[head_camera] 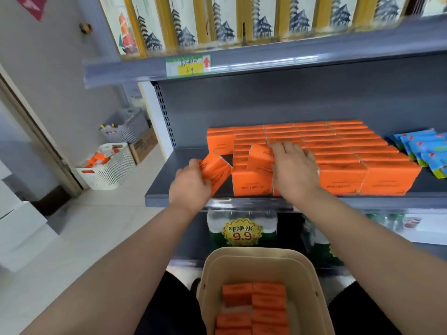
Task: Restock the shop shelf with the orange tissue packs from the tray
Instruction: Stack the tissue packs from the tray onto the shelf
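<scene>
Orange packs (338, 151) fill your shelf (183, 165) in rows | two tilt at left end | more lie in your beige tray (210, 286)

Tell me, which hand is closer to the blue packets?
Right. The right hand lies on the stacked orange packs, left of the blue packets. The left hand grips a tilted orange pack farther left, beyond the right hand.
</scene>
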The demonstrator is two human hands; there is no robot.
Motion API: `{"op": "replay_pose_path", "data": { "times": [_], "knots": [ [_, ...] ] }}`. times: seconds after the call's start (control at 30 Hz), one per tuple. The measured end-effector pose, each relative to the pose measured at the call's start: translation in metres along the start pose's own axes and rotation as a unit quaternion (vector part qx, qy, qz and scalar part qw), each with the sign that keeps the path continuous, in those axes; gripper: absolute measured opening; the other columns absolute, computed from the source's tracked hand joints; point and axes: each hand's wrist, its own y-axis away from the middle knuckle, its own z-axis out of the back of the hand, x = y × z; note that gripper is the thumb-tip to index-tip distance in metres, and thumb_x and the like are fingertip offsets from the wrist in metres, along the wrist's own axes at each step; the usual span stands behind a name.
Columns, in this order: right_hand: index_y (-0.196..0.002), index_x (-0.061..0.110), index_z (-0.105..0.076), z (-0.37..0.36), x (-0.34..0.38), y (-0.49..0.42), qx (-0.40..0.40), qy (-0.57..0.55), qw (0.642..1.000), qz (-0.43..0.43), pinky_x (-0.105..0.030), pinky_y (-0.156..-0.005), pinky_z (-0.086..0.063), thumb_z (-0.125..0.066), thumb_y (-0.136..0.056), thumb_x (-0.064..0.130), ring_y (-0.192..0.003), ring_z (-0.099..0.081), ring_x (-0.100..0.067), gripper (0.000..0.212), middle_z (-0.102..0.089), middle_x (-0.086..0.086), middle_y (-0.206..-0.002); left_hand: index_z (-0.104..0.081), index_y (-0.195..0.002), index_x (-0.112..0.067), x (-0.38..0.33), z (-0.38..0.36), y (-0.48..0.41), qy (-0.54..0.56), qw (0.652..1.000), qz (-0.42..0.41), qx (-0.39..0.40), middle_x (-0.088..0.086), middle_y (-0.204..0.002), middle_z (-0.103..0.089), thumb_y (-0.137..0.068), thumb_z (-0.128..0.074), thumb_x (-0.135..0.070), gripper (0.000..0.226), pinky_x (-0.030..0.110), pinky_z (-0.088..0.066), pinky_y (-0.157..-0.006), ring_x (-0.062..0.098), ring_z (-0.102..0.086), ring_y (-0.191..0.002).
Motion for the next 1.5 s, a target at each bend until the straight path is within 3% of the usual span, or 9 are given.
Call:
{"op": "replay_pose_path", "data": {
  "times": [0.2, 0.43, 0.6, 0.7, 0.97, 1.17, 1.33, 1.5],
  "knots": [
    [-0.129, 0.017, -0.047, -0.007, -0.006, -0.067, 0.020, 0.049, 0.999, -0.009, -0.043, -0.090, -0.036, -0.058, -0.077, 0.003, -0.117, -0.046, -0.028, 0.055, -0.052, -0.007, -0.121, -0.046, -0.115, -0.010, 0.012, 0.000, -0.060, -0.071, 0.994, 0.055, 0.062, 0.017, -0.108, -0.061, -0.088, -0.045, -0.013, 0.028, 0.044, -0.045, -0.082, 0.038, -0.051, -0.108],
    [-0.137, 0.016, -0.043, -0.041, -0.014, -0.111, 0.088, 0.075, 0.993, 0.016, -0.043, -0.099, -0.035, -0.050, -0.079, 0.001, -0.123, -0.044, -0.031, 0.060, -0.050, -0.010, -0.130, -0.043, -0.127, -0.011, 0.031, -0.048, -0.116, -0.161, 0.972, 0.069, 0.156, 0.016, -0.116, -0.056, -0.088, -0.040, -0.011, 0.039, 0.042, -0.042, -0.086, 0.032, -0.043, -0.120],
    [-0.133, 0.020, -0.048, -0.051, -0.036, -0.135, 0.053, 0.081, 0.995, 0.029, -0.043, -0.096, -0.037, -0.057, -0.080, 0.007, -0.118, -0.048, -0.031, 0.055, -0.054, -0.009, -0.124, -0.044, -0.132, -0.018, 0.037, -0.083, -0.165, -0.208, 0.966, 0.052, 0.142, 0.009, -0.126, -0.051, -0.085, -0.044, -0.007, 0.048, 0.041, -0.042, -0.092, 0.029, -0.038, -0.124],
    [-0.136, 0.022, -0.045, -0.061, -0.046, -0.142, 0.073, 0.068, 0.994, 0.038, -0.043, -0.098, -0.034, -0.053, -0.081, 0.007, -0.120, -0.045, -0.031, 0.057, -0.052, -0.008, -0.127, -0.044, -0.134, -0.022, 0.036, -0.101, -0.195, -0.218, 0.968, 0.043, 0.120, 0.009, -0.132, -0.043, -0.084, -0.046, -0.006, 0.053, 0.042, -0.041, -0.093, 0.030, -0.034, -0.125],
    [-0.140, 0.027, -0.039, -0.065, -0.054, -0.145, 0.067, 0.065, 0.994, 0.050, -0.042, -0.095, -0.034, -0.056, -0.086, 0.013, -0.123, -0.042, -0.026, 0.058, -0.048, -0.002, -0.130, -0.050, -0.133, -0.027, 0.028, -0.131, -0.240, -0.086, 0.992, 0.010, 0.087, 0.009, -0.128, -0.037, -0.080, -0.040, 0.005, 0.063, 0.043, -0.043, -0.099, 0.030, -0.033, -0.120],
    [-0.139, 0.027, -0.040, -0.059, -0.044, -0.147, 0.086, 0.051, 0.994, 0.034, -0.042, -0.097, -0.035, -0.060, -0.085, 0.014, -0.123, -0.044, -0.026, 0.059, -0.050, -0.002, -0.129, -0.046, -0.128, -0.010, 0.032, -0.127, -0.228, 0.010, 0.998, 0.040, 0.048, 0.010, -0.131, -0.033, -0.075, -0.039, 0.013, 0.058, 0.038, -0.046, -0.089, 0.029, -0.034, -0.118],
    [-0.134, 0.027, -0.045, -0.058, -0.003, -0.164, 0.061, -0.014, 0.997, 0.036, -0.042, -0.095, -0.038, -0.059, -0.085, 0.017, -0.120, -0.049, -0.028, 0.051, -0.054, -0.004, -0.125, -0.041, -0.136, -0.011, 0.059, -0.099, -0.211, 0.033, 0.998, 0.053, 0.006, 0.011, -0.138, -0.033, -0.079, -0.049, 0.009, 0.061, 0.037, -0.041, -0.098, 0.030, -0.032, -0.124],
    [-0.126, 0.022, -0.049, -0.085, 0.064, -0.192, 0.071, -0.113, 0.985, 0.113, -0.038, -0.097, -0.042, -0.059, -0.083, 0.015, -0.117, -0.051, -0.026, 0.044, -0.054, -0.004, -0.124, -0.044, -0.134, -0.007, 0.089, -0.071, -0.197, 0.063, 0.996, 0.066, -0.021, 0.015, -0.135, -0.039, -0.076, -0.047, 0.010, 0.060, 0.035, -0.035, -0.102, 0.031, -0.037, -0.126]
  ]
}}
